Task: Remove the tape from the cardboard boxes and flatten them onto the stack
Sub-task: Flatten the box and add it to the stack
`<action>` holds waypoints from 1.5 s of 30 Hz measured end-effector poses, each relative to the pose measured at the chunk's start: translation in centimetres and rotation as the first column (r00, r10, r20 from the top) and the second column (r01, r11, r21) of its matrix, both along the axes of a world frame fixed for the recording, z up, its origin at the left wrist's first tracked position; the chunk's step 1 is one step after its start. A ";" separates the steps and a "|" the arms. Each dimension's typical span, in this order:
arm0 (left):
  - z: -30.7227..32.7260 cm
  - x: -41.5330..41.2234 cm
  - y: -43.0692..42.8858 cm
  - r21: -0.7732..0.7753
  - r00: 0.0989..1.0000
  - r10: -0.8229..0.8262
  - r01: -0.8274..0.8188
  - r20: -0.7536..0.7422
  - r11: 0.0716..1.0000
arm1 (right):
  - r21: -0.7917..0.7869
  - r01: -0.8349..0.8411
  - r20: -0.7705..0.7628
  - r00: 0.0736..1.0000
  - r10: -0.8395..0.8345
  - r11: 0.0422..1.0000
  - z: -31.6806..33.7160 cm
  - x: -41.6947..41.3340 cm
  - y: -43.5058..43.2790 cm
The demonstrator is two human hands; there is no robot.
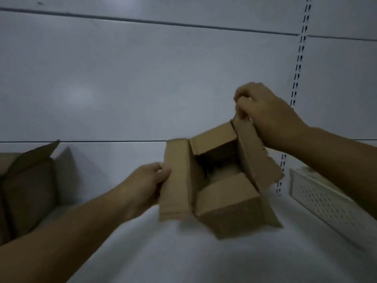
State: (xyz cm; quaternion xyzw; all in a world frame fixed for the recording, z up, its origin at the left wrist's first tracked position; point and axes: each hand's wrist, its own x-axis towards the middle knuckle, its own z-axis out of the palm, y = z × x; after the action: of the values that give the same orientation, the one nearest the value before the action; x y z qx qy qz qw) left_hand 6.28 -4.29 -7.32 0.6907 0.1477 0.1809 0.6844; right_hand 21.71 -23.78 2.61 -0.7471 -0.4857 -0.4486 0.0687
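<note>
Small brown open-flapped cardboard box [222, 186]: light, stiff, tearable. Left hand [149, 180] clamps one flap; right hand [263, 111] pinches the opposite flap's tip.

A dim, grey-lit storage corner: pale wall panels [142, 78] divided by dark horizontal seams, a slotted shelving upright [299, 64] running down the right. Below, a white shelf surface [163, 258]; a white perforated basket [330, 201] sits at its right edge, near the upright.
</note>
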 end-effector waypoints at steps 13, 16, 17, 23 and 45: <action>-6.8 -3.6 3.4 0.464 0.946 0.317 -0.248 -0.075 0.850 | -0.372 -0.264 -0.726 0.680 -0.102 0.890 -11.8 -3.4 8.2; -6.4 -3.6 3.8 0.446 0.966 0.257 -0.225 -0.013 0.866 | -0.382 -0.236 -0.761 0.629 -0.159 0.894 -11.6 -2.3 8.1; -6.5 -3.3 3.4 0.424 0.976 0.216 -0.198 0.007 0.884 | -0.387 -0.239 -0.753 0.639 -0.156 0.891 -11.7 -2.2 8.2; -5.7 -1.5 0.9 0.231 0.926 0.218 -0.295 0.308 0.927 | -0.372 -0.135 -0.635 0.758 -0.146 0.919 -12.5 -2.7 9.3; -5.7 4.4 3.7 0.802 0.813 -0.190 0.578 -0.551 0.148 | -0.604 -0.065 -0.645 0.626 -0.439 0.794 -19.9 -1.0 2.5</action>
State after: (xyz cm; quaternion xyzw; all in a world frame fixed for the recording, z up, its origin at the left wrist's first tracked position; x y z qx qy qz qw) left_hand 10.71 -0.57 -13.01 0.9887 -0.0674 -0.0672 0.1158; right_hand 20.69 -21.31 -17.33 -0.8967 -0.4369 0.0700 -0.0127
